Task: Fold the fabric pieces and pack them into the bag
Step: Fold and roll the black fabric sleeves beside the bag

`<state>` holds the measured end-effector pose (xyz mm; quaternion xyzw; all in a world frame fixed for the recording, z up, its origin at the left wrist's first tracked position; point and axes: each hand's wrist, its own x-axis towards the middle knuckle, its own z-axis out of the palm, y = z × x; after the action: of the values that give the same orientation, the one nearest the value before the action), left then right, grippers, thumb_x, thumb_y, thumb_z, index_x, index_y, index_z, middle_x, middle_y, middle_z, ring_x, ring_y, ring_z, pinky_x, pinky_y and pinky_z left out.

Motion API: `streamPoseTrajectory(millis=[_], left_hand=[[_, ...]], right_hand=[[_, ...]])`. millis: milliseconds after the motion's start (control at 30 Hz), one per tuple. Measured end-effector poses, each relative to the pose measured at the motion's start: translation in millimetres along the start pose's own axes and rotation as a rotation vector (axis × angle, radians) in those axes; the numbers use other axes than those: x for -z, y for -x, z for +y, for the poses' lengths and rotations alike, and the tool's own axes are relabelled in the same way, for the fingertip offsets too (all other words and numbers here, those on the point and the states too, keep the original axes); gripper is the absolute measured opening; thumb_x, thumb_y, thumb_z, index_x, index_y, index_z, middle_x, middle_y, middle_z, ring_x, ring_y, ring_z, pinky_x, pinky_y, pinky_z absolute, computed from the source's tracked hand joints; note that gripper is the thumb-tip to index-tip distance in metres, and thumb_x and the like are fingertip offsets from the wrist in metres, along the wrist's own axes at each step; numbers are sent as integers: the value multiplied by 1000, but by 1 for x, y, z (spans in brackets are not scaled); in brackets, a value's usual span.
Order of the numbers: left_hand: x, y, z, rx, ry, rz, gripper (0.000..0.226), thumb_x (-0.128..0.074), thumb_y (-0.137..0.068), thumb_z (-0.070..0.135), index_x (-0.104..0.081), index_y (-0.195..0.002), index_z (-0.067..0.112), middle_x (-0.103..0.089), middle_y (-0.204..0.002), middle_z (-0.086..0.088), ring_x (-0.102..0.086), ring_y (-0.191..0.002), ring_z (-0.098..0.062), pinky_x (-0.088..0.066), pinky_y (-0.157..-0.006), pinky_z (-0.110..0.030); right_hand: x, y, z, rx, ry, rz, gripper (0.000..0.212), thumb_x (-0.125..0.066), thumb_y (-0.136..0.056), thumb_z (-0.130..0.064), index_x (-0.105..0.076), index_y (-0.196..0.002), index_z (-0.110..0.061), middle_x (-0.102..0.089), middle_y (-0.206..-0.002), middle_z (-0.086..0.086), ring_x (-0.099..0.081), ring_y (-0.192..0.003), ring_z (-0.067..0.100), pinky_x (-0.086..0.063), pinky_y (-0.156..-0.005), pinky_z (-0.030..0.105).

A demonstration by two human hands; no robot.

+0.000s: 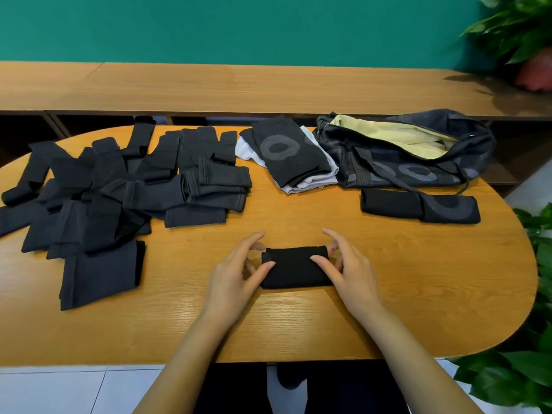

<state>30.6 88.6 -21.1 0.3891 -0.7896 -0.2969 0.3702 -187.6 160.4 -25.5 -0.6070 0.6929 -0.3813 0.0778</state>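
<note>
- Folded black piece (295, 268): compact rectangle, flat, near centre.
- Loose dark pieces (119, 186): overlapping heap, left.
- Black-and-white stack (286, 156): far centre.
- Two folded pieces (418, 206): side by side, right.
- Bag (403, 153): dark, ring-patterned, unzipped, yellow lining, far right.

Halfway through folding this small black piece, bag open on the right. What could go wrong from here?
The left hand and right hand pinch only the ends of the small black fabric piece; it may spring open when released.
The dark mesh bag sags, its yellow-lined mouth partly collapsed, so a fold could catch on the rim.
A bag strap seems to cross the two folded black pieces beside it; lifting them may snag it.
</note>
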Motion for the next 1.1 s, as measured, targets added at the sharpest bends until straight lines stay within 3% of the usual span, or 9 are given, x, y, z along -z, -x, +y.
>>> streamPoseTrajectory(millis=[67,167,300,500,633,733,867,1100], left_hand=[[1,1,0,-141,-134,15,34,-55,-95,41,-61,-125,26,-59,-118,15,-60,-89,-3,-54,-73,-26],[-1,3,-1,-288,-222,-47,38,-45,-100,43,-73,-112,21,-64,-121,9,-55,-113,-9,-46,-90,-33],[-2,0,-1,-261,-337,-130,38,-40,-100,43,-72,-115,29,-62,-128,14,-47,-125,-10,-30,-101,-31],[-5,-4,-2,-153,-397,-242,42,-34,-99,46,-58,-132,35,-46,-144,20,-30,-138,-5,-19,-109,-28],[-5,-5,-3,-112,-430,-287,50,-22,-100,51,-46,-141,38,-31,-153,18,-16,-145,-7,-11,-114,-30],[-6,-6,-2,-59,-445,-305,60,-11,-97,58,-33,-148,37,-18,-159,16,-4,-147,-5,-5,-117,-31],[-7,-5,0,9,-423,-281,67,-6,-93,62,-27,-151,36,-18,-160,13,-4,-147,-6,-4,-117,-29],[-7,-6,-2,53,-340,-196,68,-13,-93,61,-43,-145,29,-32,-155,10,-14,-145,-7,-15,-117,-32]], right_hand=[[-1,0,0,79,113,31,51,-42,-97,-54,-51,-136,-22,-53,-102,-15,-49,-85,-2,-41,-81,23],[0,3,-3,264,242,34,48,-36,-101,-51,-57,-132,-21,-54,-127,-3,-48,-116,12,-37,-95,34],[2,7,-4,410,340,65,40,-48,-97,-42,-64,-128,-22,-49,-141,2,-41,-129,22,-29,-104,39],[1,5,-8,305,433,95,42,-50,-96,-41,-62,-130,-20,-46,-145,6,-39,-133,27,-30,-106,42],[3,4,-10,368,414,-150,45,-39,-102,-46,-56,-137,-24,-48,-146,-2,-37,-139,17,-17,-118,35],[1,1,-10,331,466,-319,52,-23,-105,-53,-50,-141,-29,-46,-148,-8,-35,-141,11,-7,-122,37],[0,-1,-9,231,510,-293,57,-17,-104,-54,-52,-140,-27,-49,-146,-6,-36,-141,14,-4,-121,42],[13,-6,4,-26,620,-128,64,-16,-100,-58,-64,-126,-24,-58,-137,-5,-47,-132,21,-9,-119,49]])
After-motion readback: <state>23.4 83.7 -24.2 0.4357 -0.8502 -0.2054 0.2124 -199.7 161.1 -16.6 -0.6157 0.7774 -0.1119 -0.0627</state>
